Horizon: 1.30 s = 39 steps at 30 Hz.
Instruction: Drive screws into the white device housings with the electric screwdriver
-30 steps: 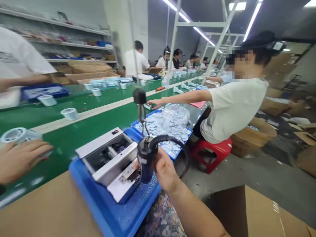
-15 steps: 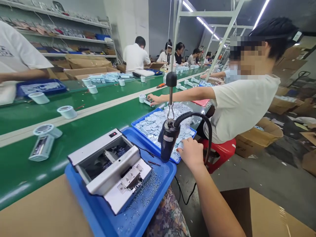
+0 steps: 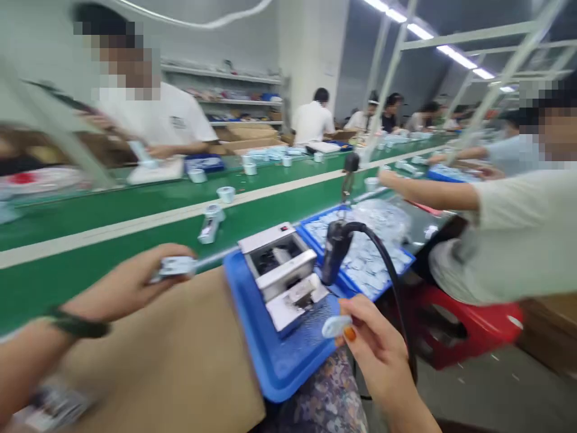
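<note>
My left hand (image 3: pixel 128 282) is closed around a small pale-blue plastic housing with dark openings (image 3: pixel 177 266), held above the cardboard at the left. In my right hand (image 3: pixel 381 343), thumb and fingers pinch a pale-blue oval plastic cover (image 3: pixel 332 326) over the near right edge of a blue tray (image 3: pixel 270 376). On that tray stands a white screw feeder (image 3: pixel 288 281), with loose small screws beside it. A black electric screwdriver (image 3: pixel 333 252) hangs between the feeder and a second blue tray (image 3: pixel 403 264), which is full of pale-blue covers (image 3: pixel 369 258).
Along the green conveyor belt (image 3: pixel 171 216) lie a pale-blue assembly (image 3: pixel 210 224) and several cups. The screwdriver's black cable (image 3: pixel 383 255) curves down near my right hand. A co-worker (image 3: pixel 518 234) sits at the right by a red stool (image 3: pixel 473 325); another person (image 3: pixel 157 120) works across the belt.
My right hand has come back from the tray of covers with an oval cover in it. My left hand has come into view with a housing. The view has swung left.
</note>
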Motion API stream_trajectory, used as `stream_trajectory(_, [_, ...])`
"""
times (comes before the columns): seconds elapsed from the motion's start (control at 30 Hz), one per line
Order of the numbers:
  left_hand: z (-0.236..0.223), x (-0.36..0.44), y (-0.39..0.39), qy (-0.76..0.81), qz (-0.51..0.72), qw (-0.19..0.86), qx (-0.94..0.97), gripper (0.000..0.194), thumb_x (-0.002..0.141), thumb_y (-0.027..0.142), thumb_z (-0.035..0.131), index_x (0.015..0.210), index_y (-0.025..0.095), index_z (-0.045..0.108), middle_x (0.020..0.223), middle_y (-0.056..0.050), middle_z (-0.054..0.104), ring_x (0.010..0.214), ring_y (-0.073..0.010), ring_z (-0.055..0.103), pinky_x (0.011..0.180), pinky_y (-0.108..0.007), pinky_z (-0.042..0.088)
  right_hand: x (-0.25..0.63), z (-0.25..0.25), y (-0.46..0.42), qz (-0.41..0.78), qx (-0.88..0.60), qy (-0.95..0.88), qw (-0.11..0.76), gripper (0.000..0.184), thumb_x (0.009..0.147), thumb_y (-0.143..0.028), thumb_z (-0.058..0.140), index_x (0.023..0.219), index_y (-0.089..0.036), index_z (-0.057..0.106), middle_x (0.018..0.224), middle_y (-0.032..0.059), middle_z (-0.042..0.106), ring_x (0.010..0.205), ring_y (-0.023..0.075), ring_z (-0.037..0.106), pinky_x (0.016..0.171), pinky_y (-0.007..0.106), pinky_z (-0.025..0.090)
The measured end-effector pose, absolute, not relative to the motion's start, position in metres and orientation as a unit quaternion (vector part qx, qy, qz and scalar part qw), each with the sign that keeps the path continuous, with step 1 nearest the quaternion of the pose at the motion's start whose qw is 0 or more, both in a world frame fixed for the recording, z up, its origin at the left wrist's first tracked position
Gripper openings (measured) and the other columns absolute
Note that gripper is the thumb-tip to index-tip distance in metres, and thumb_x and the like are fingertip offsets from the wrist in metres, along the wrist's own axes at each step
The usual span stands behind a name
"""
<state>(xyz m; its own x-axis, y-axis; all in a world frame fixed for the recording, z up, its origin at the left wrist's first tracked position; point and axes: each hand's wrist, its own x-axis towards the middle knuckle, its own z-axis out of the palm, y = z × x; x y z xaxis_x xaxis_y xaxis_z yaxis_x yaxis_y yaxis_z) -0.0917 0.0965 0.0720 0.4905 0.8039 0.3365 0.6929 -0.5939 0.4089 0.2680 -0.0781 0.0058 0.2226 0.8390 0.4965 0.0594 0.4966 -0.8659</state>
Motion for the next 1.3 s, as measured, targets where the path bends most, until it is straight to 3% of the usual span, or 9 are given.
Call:
stream_trajectory(0.07, [0.065,-0.09,0.066,0.371,0.219,0.203,0.879,0.03,0.106,0.045,0.062,0.12,0.019,0.067,0.116,-0.007,0.076,0.103,-0.0225,0.074,0.092,-0.034,0.062,0.239,0.022,-0.078,0.343,-0.36,-0.597,0.63,0.039,0.099,-0.016,0.066,0.128,-0.038,0.08,0.094,0.0032,0.07,0.071,0.015,0.071,0.06,0.026,0.06])
stream_trajectory(0.27, [0.025,-0.051,-0.008,0.32,0.228,0.36,0.846,0.014,0.103,0.027,0.058,0.113,0.02,0.064,0.107,-0.008,0.073,0.094,-0.0211,0.07,0.085,-0.034,0.06,0.156,0.053,-0.057,0.287,-0.413,-0.674,0.541,0.02,0.094,-0.015,0.064,0.098,-0.021,0.082,0.078,0.0011,0.07,0.066,0.0124,0.063,0.061,0.024,0.051])
stream_trajectory(0.4, [0.012,-0.046,-0.014,0.313,0.279,0.391,0.819,0.012,0.102,0.031,0.058,0.107,0.02,0.06,0.108,-0.007,0.068,0.096,-0.0214,0.068,0.087,-0.035,0.059,0.132,0.041,-0.053,0.207,-0.487,-0.698,0.482,0.021,0.095,-0.017,0.061,0.094,-0.021,0.081,0.081,0.002,0.069,0.071,0.0146,0.061,0.067,0.028,0.048])
stream_trajectory(0.5, [0.009,-0.046,-0.01,0.299,0.309,0.403,0.808,0.028,0.102,0.047,0.063,0.109,0.02,0.057,0.107,-0.006,0.065,0.094,-0.0223,0.065,0.087,-0.037,0.057,0.131,0.034,-0.054,0.199,-0.506,-0.685,0.485,0.021,0.096,-0.019,0.059,0.097,-0.023,0.081,0.086,0.0026,0.068,0.074,0.0151,0.061,0.07,0.029,0.049])
stream_trajectory(0.7, [0.0,-0.031,-0.014,0.307,0.37,0.408,0.776,0.067,0.101,0.083,0.043,0.124,0.02,0.053,0.106,-0.006,0.065,0.091,-0.0228,0.063,0.083,-0.037,0.055,0.138,0.03,-0.047,0.261,-0.54,-0.615,0.512,0.015,0.091,-0.025,0.062,0.089,-0.023,0.077,0.091,0.003,0.066,0.076,0.0156,0.062,0.07,0.03,0.052])
stream_trajectory(0.83, [-0.012,-0.022,-0.016,0.32,0.437,0.383,0.748,0.061,0.103,0.078,0.046,0.125,0.021,0.054,0.102,-0.004,0.065,0.085,-0.0206,0.063,0.077,-0.033,0.055,0.142,0.024,-0.042,0.352,-0.542,-0.559,0.519,0.016,0.088,-0.035,0.066,0.087,-0.022,0.074,0.092,0.0039,0.069,0.082,0.0186,0.065,0.075,0.033,0.053])
stream_trajectory(1.0, [-0.021,-0.013,-0.027,0.323,0.477,0.298,0.761,0.053,0.111,0.063,0.043,0.146,0.025,0.053,0.128,-0.012,0.068,0.114,-0.0275,0.067,0.099,-0.04,0.056,0.137,0.014,-0.045,0.459,-0.537,-0.445,0.55,0.029,0.081,-0.048,0.073,0.09,-0.021,0.069,0.088,0.003,0.072,0.08,0.0198,0.067,0.08,0.037,0.055])
stream_trajectory(1.13, [-0.025,-0.005,-0.033,0.339,0.479,0.216,0.78,0.063,0.112,0.065,0.035,0.161,0.027,0.043,0.123,-0.013,0.068,0.109,-0.0286,0.065,0.094,-0.042,0.057,0.133,0.01,-0.05,0.463,-0.533,-0.4,0.584,0.032,0.079,-0.05,0.077,0.088,-0.021,0.069,0.085,0.0025,0.072,0.079,0.019,0.066,0.078,0.036,0.054])
stream_trajectory(1.3, [-0.023,-0.011,-0.023,0.322,0.493,0.228,0.775,0.061,0.106,0.07,0.048,0.146,0.025,0.054,0.119,-0.011,0.069,0.1,-0.0266,0.068,0.091,-0.039,0.058,0.141,0.012,-0.051,0.495,-0.523,-0.406,0.563,0.035,0.074,-0.05,0.085,0.081,-0.021,0.069,0.078,0.0004,0.071,0.072,0.0162,0.061,0.072,0.033,0.051])
